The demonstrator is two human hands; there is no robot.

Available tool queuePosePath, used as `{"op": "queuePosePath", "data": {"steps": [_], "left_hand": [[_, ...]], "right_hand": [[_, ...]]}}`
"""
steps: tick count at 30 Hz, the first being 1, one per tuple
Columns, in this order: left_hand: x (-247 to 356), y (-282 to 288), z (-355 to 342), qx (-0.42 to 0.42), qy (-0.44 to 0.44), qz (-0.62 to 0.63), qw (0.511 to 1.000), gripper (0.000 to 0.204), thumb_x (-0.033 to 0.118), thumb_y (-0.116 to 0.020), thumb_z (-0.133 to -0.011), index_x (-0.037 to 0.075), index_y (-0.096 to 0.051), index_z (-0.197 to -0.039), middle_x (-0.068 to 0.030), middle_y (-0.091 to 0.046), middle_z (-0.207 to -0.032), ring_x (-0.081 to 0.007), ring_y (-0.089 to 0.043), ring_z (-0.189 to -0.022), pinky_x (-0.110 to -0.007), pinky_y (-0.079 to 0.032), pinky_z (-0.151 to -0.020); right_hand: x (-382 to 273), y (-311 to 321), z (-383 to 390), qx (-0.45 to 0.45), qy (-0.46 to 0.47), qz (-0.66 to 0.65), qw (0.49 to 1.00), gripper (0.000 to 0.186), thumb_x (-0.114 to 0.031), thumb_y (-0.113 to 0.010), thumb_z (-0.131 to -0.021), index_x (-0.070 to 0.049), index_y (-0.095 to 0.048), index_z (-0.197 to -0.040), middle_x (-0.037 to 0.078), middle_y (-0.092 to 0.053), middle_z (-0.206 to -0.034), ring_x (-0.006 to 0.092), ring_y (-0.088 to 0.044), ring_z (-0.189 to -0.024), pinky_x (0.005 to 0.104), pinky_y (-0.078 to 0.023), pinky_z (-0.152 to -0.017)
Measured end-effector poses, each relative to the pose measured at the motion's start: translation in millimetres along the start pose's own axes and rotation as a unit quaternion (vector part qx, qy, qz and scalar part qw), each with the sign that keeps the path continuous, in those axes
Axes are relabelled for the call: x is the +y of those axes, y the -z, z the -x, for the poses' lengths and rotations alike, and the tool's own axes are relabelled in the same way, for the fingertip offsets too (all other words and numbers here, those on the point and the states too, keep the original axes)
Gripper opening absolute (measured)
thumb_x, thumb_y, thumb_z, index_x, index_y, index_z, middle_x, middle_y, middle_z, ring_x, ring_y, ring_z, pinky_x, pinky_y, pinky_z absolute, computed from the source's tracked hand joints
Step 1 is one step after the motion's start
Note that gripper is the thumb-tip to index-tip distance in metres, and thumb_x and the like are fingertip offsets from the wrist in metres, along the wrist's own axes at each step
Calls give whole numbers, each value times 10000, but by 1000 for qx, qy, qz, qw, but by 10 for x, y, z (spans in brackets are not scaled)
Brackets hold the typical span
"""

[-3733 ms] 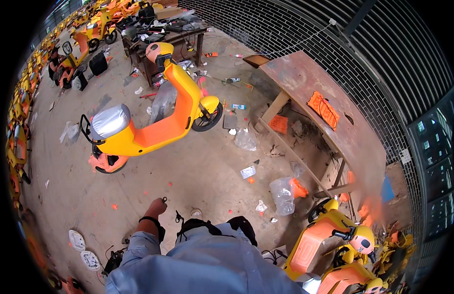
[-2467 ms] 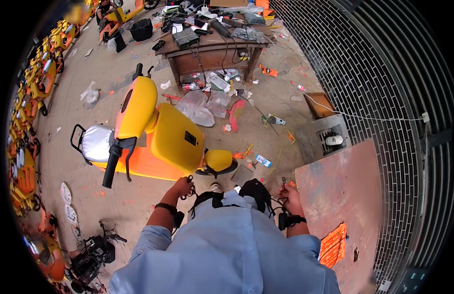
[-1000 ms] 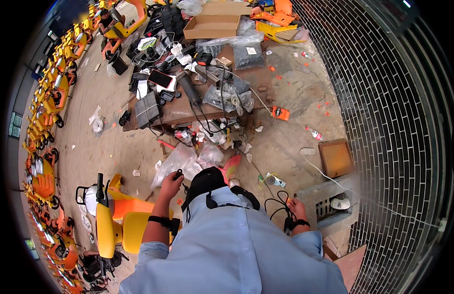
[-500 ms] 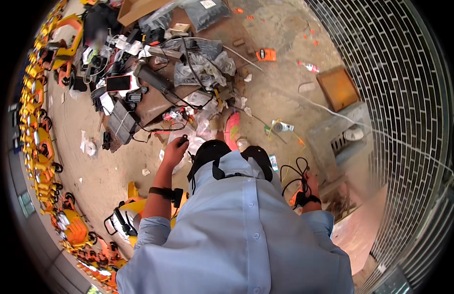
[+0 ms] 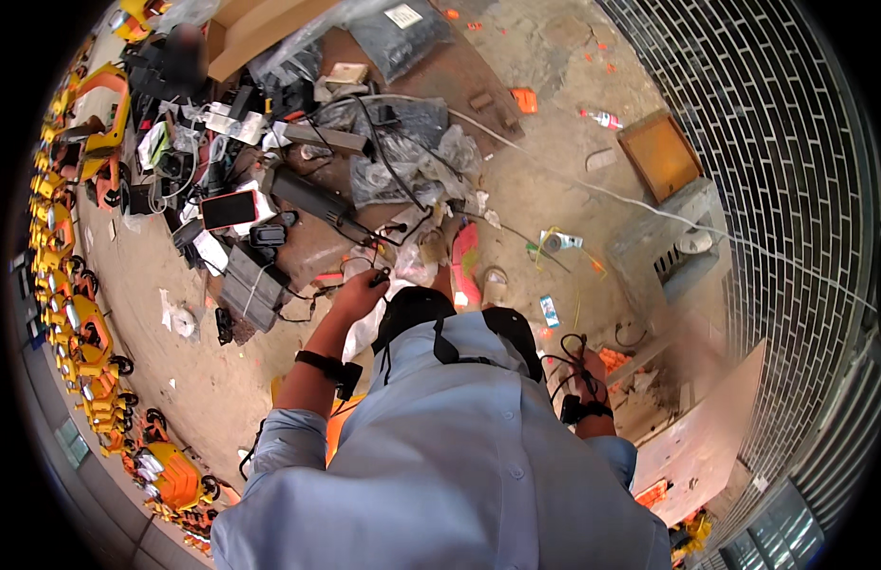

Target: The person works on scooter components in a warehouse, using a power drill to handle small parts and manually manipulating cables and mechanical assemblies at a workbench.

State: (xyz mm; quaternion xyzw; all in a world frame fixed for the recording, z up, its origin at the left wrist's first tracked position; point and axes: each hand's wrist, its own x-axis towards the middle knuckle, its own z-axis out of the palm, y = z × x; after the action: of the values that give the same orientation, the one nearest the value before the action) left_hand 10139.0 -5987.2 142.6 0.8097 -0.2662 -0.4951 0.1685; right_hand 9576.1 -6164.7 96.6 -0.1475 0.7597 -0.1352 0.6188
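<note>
My left hand (image 5: 360,296) is closed on a small black object (image 5: 380,277), too small to name for certain, near the front edge of the cluttered heap. My right hand (image 5: 589,376) hangs at my right side, gripping a loosely looped black cable (image 5: 566,353). Black straps circle both of my wrists. Ahead and to the left lie a phone with a dark screen and red edge (image 5: 229,210), a long black adapter-like bar (image 5: 309,194) and a dark flat slab tied with string (image 5: 248,288). Crumpled clear plastic bags (image 5: 402,161) lie among tangled cords.
An open cardboard box (image 5: 269,33) stands behind the heap. Rows of yellow vehicles (image 5: 79,313) line the left. To the right are a rusty tray (image 5: 661,157), a grey basin-like block (image 5: 688,242), a leaning board (image 5: 707,432) and a brick wall (image 5: 773,123). A pale cable (image 5: 631,201) crosses the floor.
The heap now appears lower and nearer in the view. My left hand sits closer to its cords, still closed on the small black object. My right hand keeps the looped cable.
</note>
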Motion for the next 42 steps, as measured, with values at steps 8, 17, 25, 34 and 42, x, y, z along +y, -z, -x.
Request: {"op": "queuePosePath", "data": {"steps": [8, 17, 25, 34, 42], "left_hand": [[42, 534, -5, 27, -69, 6, 997, 337, 326, -630, -872, 19, -665, -1006, -223, -677, -895, -378, -659, -856, -461, -496, -764], [-523, 570, 207, 113, -49, 71, 990, 296, 270, -647, -920, -9, -656, -1019, -89, -623, -760, -166, -563, -709, -362, -472, -664], [-661, 265, 281, 170, 97, 115, 974, 293, 285, -637, -921, 3, -626, -1000, -79, -620, -718, -170, -588, -566, -351, -474, -544], [274, 95, 94, 297, 191, 191, 916, 324, 274, -630, -831, -4, -640, -997, -262, -667, -917, -430, -643, -902, -483, -499, -787], [613, 218, -88, 366, 201, 236, 878, 328, 212, -577, -842, -11, -641, -1074, -269, -678, -998, -448, -638, -976, -485, -502, -850]], "right_hand": [[-319, -378, -59, -41, 146, 57, 987, 250, -297, -601, -988, -53, -627, -936, 44, -637, -772, 176, -616, -668, 303, -490, -554], [-927, -725, -74, 25, 123, -13, 992, 244, -271, -621, -972, -30, -629, -940, 78, -641, -719, 200, -622, -614, 304, -502, -558], [-1794, -1388, -192, -53, 138, 93, 985, 234, -274, -626, -966, -40, -629, -952, 67, -654, -751, 195, -636, -640, 283, -510, -609], [-3556, -2284, -1244, -246, 166, 458, 838, 198, -196, -518, -1008, -12, -586, -1028, 81, -677, -833, 152, -613, -657, 311, -474, -571], [-4024, -2821, -1365, -295, 77, 488, 818, 163, -134, -495, -997, -43, -549, -1120, 94, -695, -926, 167, -660, -753, 296, -515, -655]]}}
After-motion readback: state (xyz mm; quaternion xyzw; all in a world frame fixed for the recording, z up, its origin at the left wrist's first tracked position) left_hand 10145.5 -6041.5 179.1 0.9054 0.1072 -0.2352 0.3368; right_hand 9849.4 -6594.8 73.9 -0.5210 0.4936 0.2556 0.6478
